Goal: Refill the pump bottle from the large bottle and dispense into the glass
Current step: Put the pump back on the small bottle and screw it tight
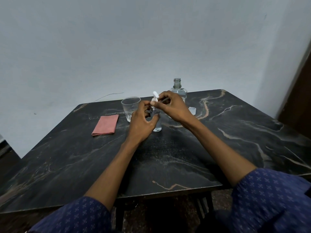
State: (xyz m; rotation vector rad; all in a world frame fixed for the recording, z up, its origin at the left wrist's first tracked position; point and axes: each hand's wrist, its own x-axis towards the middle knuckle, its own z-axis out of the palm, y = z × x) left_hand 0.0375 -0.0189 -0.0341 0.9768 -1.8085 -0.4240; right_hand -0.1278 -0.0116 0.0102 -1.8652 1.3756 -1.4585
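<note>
A small clear pump bottle [157, 126] stands on the dark marble table [168, 157]. My left hand [142, 121] grips its body. My right hand [171, 105] pinches the white pump head [155, 96] at the bottle's neck. Just left of the bottle stands a clear glass [130, 106]; whether it holds any liquid cannot be told. Behind my right hand the large clear bottle [178, 89] stands upright with its neck uncapped. Its white cap [192, 110] lies on the table to the right of my right hand.
A folded pink cloth [105, 124] lies to the left of the glass. A pale wall rises behind the table's far edge. A dark wooden frame [299, 98] stands at the right. The table's front edge is near my sleeves.
</note>
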